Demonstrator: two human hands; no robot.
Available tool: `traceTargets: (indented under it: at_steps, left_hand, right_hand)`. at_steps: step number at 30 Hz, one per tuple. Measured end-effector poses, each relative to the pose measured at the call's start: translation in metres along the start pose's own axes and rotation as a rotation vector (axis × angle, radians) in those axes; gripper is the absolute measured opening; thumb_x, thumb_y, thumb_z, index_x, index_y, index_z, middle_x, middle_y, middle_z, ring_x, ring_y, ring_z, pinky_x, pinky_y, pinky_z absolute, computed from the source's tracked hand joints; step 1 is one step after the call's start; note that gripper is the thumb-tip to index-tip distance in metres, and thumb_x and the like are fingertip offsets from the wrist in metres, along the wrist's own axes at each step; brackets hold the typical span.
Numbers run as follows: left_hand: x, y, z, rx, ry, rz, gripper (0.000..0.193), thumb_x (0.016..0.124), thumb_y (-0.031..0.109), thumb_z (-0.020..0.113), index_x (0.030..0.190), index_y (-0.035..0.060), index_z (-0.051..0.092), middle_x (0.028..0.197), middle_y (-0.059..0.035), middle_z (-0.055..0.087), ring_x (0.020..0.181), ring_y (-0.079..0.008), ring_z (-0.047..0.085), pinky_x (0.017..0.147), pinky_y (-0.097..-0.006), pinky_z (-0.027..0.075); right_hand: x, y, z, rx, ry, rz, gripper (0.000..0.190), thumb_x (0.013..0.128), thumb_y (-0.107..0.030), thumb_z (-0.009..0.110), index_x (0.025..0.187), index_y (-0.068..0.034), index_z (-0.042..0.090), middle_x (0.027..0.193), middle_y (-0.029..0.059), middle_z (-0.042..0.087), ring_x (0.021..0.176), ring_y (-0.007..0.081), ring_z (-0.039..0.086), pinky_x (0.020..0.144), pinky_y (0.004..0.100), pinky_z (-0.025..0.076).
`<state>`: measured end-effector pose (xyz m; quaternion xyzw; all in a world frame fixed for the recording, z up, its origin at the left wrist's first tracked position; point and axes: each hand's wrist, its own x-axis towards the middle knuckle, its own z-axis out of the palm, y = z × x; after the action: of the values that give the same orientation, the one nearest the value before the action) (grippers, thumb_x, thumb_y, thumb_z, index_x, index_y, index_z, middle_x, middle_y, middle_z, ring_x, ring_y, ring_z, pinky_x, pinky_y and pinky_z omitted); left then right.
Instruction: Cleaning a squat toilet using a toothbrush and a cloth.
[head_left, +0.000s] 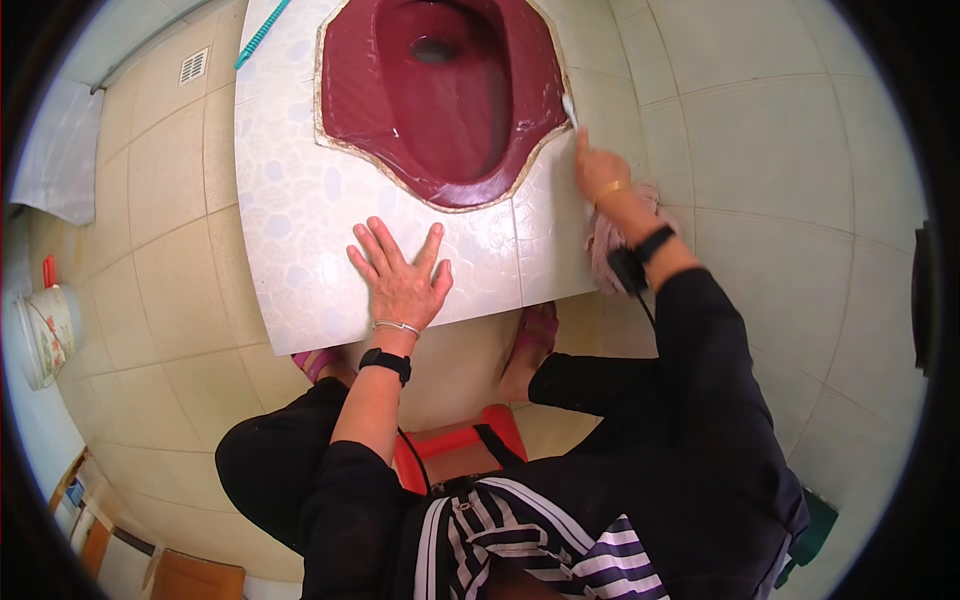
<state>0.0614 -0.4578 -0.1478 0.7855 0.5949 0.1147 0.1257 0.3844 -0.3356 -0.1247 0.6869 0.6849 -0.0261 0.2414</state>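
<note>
A dark red squat toilet (349, 90) is set into a raised, white-tiled platform (300, 202). Brownish, uneven grout (358, 154) runs around its rim. My right hand (604, 169) grips a slim white tool (570, 111), possibly a toothbrush; blur hides its exact shape. The tool's tip meets the right-hand edge of the toilet rim, by the grout. Below the toilet, my left hand (409, 289) rests palm down on the platform with fingers spread, holding nothing. A crumpled pink cloth (600, 251) lies beneath my right wrist, at the platform's right side.
A green ribbed hose (262, 34) crosses the platform's far left corner. On the left floor are a drain grate (193, 67) and a white bucket (52, 334). A red stool (499, 427) is below me. The tiled wall (765, 150) stands close on the right.
</note>
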Motion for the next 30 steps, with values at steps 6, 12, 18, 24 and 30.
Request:
traceTargets:
  at_steps: [6,12,18,24,30]
  left_hand:
    - [0.009,0.011,0.010,-0.018,0.039,0.022,0.052,0.084,0.043,0.057,0.135,0.0348,0.047,0.142,-0.0427,0.012,0.134,-0.0582,0.006,0.104,-0.0687,0.008]
    - [-0.006,-0.006,0.004,-0.017,0.053,0.012,0.052,0.085,0.040,0.059,0.136,0.0345,0.046,0.143,-0.0415,0.010,0.133,-0.0595,0.005,0.103,-0.0699,0.010]
    - [-0.010,-0.008,0.009,-0.030,0.204,0.099,0.042,0.083,0.036,0.061,0.124,0.0317,0.058,0.140,-0.0382,0.026,0.133,-0.0553,0.019,0.107,-0.0646,0.013]
    - [-0.057,-0.008,-0.009,-0.057,0.071,0.156,0.031,0.078,0.027,0.064,0.107,0.0176,0.069,0.138,-0.0338,0.032,0.128,-0.0499,0.029,0.105,-0.0556,0.025]
    - [-0.066,0.031,-0.058,-0.354,-0.207,-0.223,0.035,0.089,0.037,0.054,0.084,0.0077,0.072,0.065,-0.0129,0.064,0.061,-0.0280,0.062,0.067,-0.0375,0.051]
  right_hand:
    - [0.059,0.001,-0.008,0.100,0.124,0.133,0.050,0.090,-0.015,0.040,0.136,0.002,0.035,0.085,0.0210,0.068,0.076,0.0358,0.067,0.065,0.0456,0.053]
    - [-0.077,-0.067,-0.009,0.106,-0.131,-0.107,0.059,0.088,-0.012,0.040,0.142,0.006,0.022,0.083,0.0226,0.067,0.073,0.0350,0.067,0.064,0.0452,0.053]
    - [-0.150,-0.131,-0.007,0.213,-0.119,-0.156,0.065,0.084,-0.010,0.044,0.144,0.001,0.023,0.077,0.0215,0.066,0.067,0.0354,0.066,0.063,0.0468,0.053]
    - [-0.182,-0.137,-0.027,0.453,-0.073,-0.213,0.051,0.087,-0.016,0.046,0.137,-0.005,0.041,0.085,0.0222,0.067,0.078,0.0369,0.066,0.071,0.0452,0.052]
    - [-0.222,-0.144,-0.030,1.137,0.220,-0.153,0.037,0.088,-0.029,0.055,0.111,-0.001,0.060,0.074,0.0173,0.063,0.069,0.0259,0.062,0.066,0.0359,0.048]
